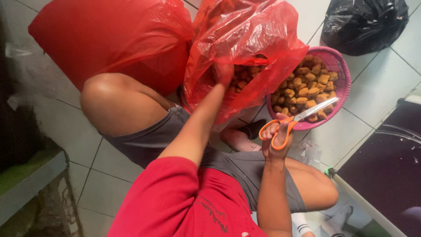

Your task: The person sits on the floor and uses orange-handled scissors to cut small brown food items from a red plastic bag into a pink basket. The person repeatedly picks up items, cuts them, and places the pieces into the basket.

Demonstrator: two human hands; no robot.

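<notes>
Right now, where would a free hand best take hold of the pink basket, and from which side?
Probably the pink basket's bare rim on the far right side, gripped from outside. The near rim is crowded by the scissors in the right hand and the red bag.

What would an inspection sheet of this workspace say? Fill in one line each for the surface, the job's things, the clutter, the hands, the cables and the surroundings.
Surface: white tiled floor; the person sits low over it.
Job's things: open red plastic bag holding golden-brown fried pieces; pink basket filled with the same pieces; orange-handled scissors.
Clutter: full red bag behind the knee; black bag at the top right.
Hands: left hand reaches inside the open red plastic bag; right hand holds the scissors, blades over the basket.
Cables: nothing seen.
Surroundings: dark mat on the right; low ledge on the left.
</notes>
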